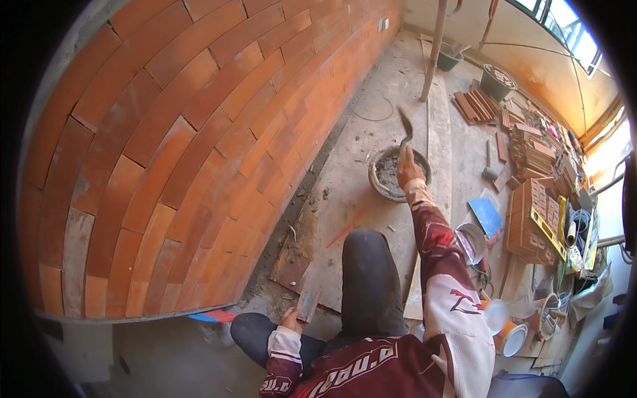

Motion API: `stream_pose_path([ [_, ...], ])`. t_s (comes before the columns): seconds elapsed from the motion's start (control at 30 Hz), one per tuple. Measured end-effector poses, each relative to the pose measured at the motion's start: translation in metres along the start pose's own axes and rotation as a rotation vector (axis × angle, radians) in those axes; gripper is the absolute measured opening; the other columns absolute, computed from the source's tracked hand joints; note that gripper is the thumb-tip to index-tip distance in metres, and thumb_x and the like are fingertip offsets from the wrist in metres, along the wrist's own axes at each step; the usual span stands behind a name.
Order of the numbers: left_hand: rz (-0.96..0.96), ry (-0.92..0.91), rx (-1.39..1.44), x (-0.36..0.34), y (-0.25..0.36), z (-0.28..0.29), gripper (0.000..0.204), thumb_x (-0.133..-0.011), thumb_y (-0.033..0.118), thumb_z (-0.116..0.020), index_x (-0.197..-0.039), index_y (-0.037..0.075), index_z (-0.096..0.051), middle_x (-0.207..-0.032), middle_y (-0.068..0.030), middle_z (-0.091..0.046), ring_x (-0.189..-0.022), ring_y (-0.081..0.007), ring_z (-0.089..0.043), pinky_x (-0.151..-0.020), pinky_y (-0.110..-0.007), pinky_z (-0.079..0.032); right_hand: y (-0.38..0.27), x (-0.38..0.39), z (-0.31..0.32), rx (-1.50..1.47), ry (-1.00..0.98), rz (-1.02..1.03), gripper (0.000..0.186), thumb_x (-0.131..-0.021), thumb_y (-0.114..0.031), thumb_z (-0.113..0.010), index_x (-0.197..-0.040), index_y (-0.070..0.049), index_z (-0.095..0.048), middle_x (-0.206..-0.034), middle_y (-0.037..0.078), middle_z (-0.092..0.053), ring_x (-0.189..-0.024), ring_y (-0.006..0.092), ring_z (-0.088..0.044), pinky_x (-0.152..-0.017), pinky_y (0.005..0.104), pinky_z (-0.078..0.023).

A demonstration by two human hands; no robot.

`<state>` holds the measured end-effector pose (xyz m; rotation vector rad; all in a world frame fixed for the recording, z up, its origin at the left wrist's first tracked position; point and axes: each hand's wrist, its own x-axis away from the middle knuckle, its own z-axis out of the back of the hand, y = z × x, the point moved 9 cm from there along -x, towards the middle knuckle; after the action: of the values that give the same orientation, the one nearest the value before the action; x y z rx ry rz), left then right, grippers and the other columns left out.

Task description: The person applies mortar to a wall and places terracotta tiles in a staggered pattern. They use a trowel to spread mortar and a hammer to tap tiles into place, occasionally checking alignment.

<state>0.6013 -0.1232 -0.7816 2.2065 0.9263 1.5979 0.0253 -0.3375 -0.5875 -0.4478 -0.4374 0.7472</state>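
My right arm reaches forward over a round dark tub (373, 179) of grey mortar (387, 174). Closed around its handle, my right hand (410, 170) holds a trowel (405, 125), whose curved blade points away past the tub's far rim. Close to my bent left knee, my left hand (290, 320) grips a flat brick tile (308, 304) with a greyish face. The tile is held above the floor beside the foot of the brick-clad wall (219, 179).
Stacked tiles (534, 151) and hollow bricks (527, 222) line the right side, with a yellow level (548, 233) against them. A mallet (490, 171), a blue sheet (486, 217) and white buckets (512, 338) lie nearer. A pole (434, 53) stands ahead.
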Motion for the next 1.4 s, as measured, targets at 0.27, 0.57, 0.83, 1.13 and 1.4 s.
stream_pose_path([
  [0.27, -0.036, 0.021, -0.024, 0.001, 0.010, -0.011, 0.022, -0.093, 0.020, -0.057, -0.107, 0.004, -0.057, -0.095, -0.0093, -0.061, -0.081, -0.0219, -0.059, -0.066, -0.038, -0.049, 0.023, -0.016, -0.025, -0.045, 0.109, 0.164, 0.052, -0.094, -0.030, -0.043, -0.144, -0.024, -0.027, -0.127, 0.027, -0.052, -0.111, 0.0433, -0.055, -0.096, 0.0508, -0.042],
  [0.57, 0.060, -0.073, -0.072, -0.012, -0.001, -0.009, 0.033, -0.094, 0.015, -0.053, -0.124, 0.003, -0.052, -0.114, -0.0108, -0.060, -0.097, -0.0243, -0.059, -0.078, -0.041, -0.048, 0.075, -0.035, -0.052, 0.233, -0.143, 0.084, 0.047, -0.092, -0.031, -0.045, -0.136, -0.021, -0.036, -0.129, 0.024, -0.051, -0.112, 0.0454, -0.053, -0.095, 0.0483, -0.043],
  [0.83, -0.001, -0.025, 0.038, -0.001, 0.008, -0.020, 0.027, -0.093, 0.016, -0.056, -0.116, 0.003, -0.055, -0.101, -0.0102, -0.062, -0.080, -0.0223, -0.060, -0.067, -0.037, -0.049, 0.074, 0.013, -0.012, -0.809, -0.066, 0.018, 0.042, -0.093, -0.025, -0.053, -0.132, -0.014, -0.045, -0.066, 0.008, -0.053, -0.038, 0.0113, -0.043, -0.032, 0.0254, -0.030],
  [1.13, 0.031, -0.032, 0.008, -0.002, 0.007, -0.021, 0.029, -0.093, 0.016, -0.056, -0.118, 0.004, -0.055, -0.098, -0.0095, -0.063, -0.076, -0.0210, -0.059, -0.065, -0.036, -0.049, 0.120, 0.056, -0.037, -1.645, -0.305, -0.283, 0.031, -0.092, -0.034, -0.055, -0.116, -0.015, -0.048, -0.068, 0.003, -0.052, -0.041, 0.0111, -0.045, -0.034, 0.0219, -0.035],
  [1.4, 0.009, 0.041, -0.007, -0.008, 0.008, -0.014, 0.022, -0.092, 0.020, -0.058, -0.110, 0.007, -0.058, -0.086, -0.0074, -0.062, -0.065, -0.0197, -0.057, -0.060, -0.038, -0.051, 0.139, 0.055, -0.047, -1.384, -0.199, -0.253, 0.041, -0.092, -0.039, -0.053, -0.124, -0.016, -0.045, -0.070, 0.006, -0.055, -0.041, 0.0145, -0.047, -0.034, 0.0256, -0.036],
])
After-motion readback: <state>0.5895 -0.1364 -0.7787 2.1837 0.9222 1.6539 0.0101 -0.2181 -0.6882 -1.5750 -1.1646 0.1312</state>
